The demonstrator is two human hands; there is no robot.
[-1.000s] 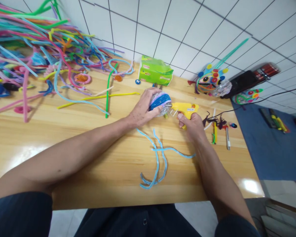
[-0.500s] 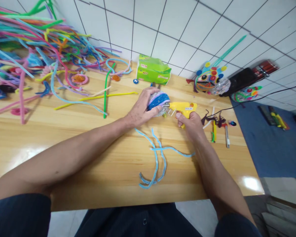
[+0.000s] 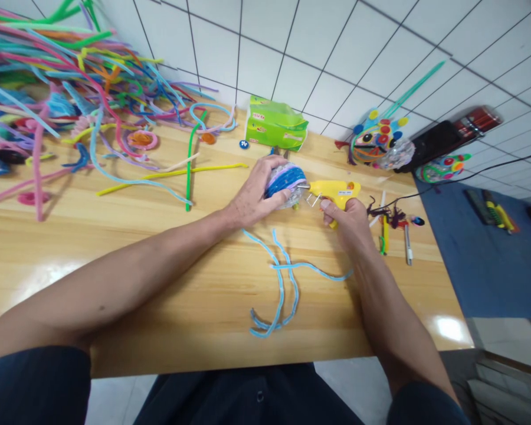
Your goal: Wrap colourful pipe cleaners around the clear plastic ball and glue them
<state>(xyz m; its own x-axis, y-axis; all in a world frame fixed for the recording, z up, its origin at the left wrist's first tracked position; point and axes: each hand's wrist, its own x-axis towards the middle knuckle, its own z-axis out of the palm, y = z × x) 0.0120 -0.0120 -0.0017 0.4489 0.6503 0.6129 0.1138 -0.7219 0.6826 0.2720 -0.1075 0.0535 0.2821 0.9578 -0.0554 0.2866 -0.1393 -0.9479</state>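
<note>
My left hand is closed around a round object wrapped in blue and lilac pipe cleaners, holding it on the wooden table. My right hand grips a yellow glue gun by its handle. The gun's metal nozzle points left and touches the wrapped object's side. A black cord runs from the gun off to the right. Light blue pipe cleaners lie loose on the table just in front of both hands.
A big heap of coloured pipe cleaners fills the table's far left. A green packet stands by the tiled wall. A colourful fish-like craft and pens lie at the right. The table edge drops to a blue mat.
The glue gun and my right hand have shifted slightly right and up, with the nozzle still at the wrapped object. My left hand has held still.
</note>
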